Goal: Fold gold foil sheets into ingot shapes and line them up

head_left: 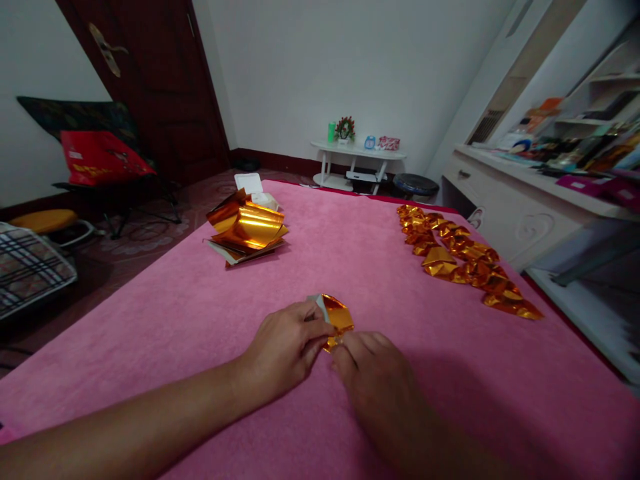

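A sheet of gold foil paper [339, 313], partly folded and showing a pale grey underside at its left, lies between my hands on the pink cloth. My left hand [287, 340] pinches its left side, fingers closed. On its near right edge, my right hand [373, 373] presses with bent, closed fingers. The fingers hide part of the paper. Left and farther off is a loose stack of gold foil sheets [250, 227], the top ones curling up. Along the right lie several folded gold foil pieces [440, 260] in rows.
The pink cloth [330, 233] covers the table. Behind the stack sits a white open container [250, 183]. A white cabinet [500, 193] with a cluttered top borders the right side. A small white table [360, 150] and a black stool [415, 185] stand beyond the far edge.
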`<state>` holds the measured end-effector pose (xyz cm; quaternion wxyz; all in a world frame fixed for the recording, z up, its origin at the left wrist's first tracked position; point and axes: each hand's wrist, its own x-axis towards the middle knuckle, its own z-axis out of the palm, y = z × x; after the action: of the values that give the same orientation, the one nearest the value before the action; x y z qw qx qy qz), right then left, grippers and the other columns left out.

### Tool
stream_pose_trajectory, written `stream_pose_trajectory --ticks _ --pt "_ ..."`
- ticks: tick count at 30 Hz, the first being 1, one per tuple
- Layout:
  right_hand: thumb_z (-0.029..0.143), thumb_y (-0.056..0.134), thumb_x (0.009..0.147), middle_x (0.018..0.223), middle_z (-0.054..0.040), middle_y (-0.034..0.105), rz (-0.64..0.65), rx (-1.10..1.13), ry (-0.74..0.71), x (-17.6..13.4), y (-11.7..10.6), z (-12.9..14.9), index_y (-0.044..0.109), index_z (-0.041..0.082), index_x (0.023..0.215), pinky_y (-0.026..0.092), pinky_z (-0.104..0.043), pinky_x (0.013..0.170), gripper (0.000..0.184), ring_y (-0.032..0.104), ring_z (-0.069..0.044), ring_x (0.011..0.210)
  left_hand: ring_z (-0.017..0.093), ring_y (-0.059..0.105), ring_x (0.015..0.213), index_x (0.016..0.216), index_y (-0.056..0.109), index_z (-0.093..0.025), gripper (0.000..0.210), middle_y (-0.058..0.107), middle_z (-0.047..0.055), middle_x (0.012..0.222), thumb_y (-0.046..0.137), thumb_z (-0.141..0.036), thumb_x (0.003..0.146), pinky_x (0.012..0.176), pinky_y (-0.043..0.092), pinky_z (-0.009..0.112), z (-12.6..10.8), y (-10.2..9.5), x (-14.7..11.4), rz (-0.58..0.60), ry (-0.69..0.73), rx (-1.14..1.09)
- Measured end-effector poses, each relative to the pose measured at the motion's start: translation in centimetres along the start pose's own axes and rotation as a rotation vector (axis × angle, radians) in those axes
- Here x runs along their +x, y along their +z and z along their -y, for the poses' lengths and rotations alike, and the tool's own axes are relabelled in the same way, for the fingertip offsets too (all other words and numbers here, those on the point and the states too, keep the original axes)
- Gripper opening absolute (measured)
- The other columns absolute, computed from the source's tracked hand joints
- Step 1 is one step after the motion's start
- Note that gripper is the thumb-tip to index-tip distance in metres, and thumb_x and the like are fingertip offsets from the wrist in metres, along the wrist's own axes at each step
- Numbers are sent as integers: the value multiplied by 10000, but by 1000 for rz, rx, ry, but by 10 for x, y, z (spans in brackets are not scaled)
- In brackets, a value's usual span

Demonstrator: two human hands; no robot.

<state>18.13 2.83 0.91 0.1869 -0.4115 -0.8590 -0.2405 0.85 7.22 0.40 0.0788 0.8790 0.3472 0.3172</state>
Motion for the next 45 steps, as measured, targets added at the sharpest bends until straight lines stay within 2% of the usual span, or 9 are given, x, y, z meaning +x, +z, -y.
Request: stream_pose_trajectory --ticks 9,12,15,18,22,25,30,39,45 --pt "17 530 733 643 -65 592 -27 -140 -118 7 6 11 609 136 724 419 -332 493 143 540 -202 559 139 545 725 900 669 -224 203 596 17 783 478 -155 887 601 399 248 2 -5 0 3 87 111" --pt "47 499 807 735 -71 635 69 -40 -308 5 -2 -17 627 126 821 489 -348 625 152 578 -198 653 142 532 714 886 653 -198 132 611 22 800 523 -176 875 611 402 268 -4 -12 -7 -72 260 151" --pt "120 416 915 909 -82 687 70 204 -516 0 -10 -60 637 125 951 485 -339 862 224 618 -189 874 160 551 809 1061 614 -205 224 644 36 931 565 -145 852 699 432 306 -8 -21 -14 -151 463 159" --pt "172 403 950 1059 -97 684 82 392 -451 -6 -14 -92 604 113 1109 444 -306 968 263 605 -164 1030 197 538 1016 1254 498 -197 399 609 81 1140 557 -161 861 875 430 375 -8 -28 -13 -140 526 146" --pt "211 424 956 1150 -83 654 148 565 -283 -11 -15 -99 580 169 1188 452 -261 950 283 595 -125 1067 246 431 1220 1379 350 -158 606 481 137 1337 535 -432 872 1047 317 461 -6 -23 0 12 427 115" --pt "213 408 963 1146 -57 653 176 607 -169 -13 -15 -90 585 206 1183 446 -262 950 283 592 -115 1063 232 473 1172 1360 390 -192 605 505 110 1308 533 -494 856 1038 332 440 -6 -14 10 145 380 69" --pt "172 365 966 1050 -48 667 169 533 -68 -23 -11 -77 619 181 1088 446 -307 953 282 585 -141 1044 240 508 1102 1321 450 -192 538 542 113 1244 489 -496 879 989 372 439 -6 -6 14 181 375 68" --pt "116 421 901 1040 -95 643 -80 427 -54 -33 -14 -64 630 164 1012 469 -359 890 241 576 -179 993 247 484 1146 1283 505 -224 452 503 106 1308 451 -469 907 986 375 436 -12 -7 14 193 434 143" --pt "127 508 849 794 -26 612 -77 741 428 -34 -9 -72 641 176 879 465 -236 645 145 574 -127 716 251 471 1171 1379 401 -219 522 531 64 1327 470 -434 908 988 381 432 -14 -8 13 199 462 174"
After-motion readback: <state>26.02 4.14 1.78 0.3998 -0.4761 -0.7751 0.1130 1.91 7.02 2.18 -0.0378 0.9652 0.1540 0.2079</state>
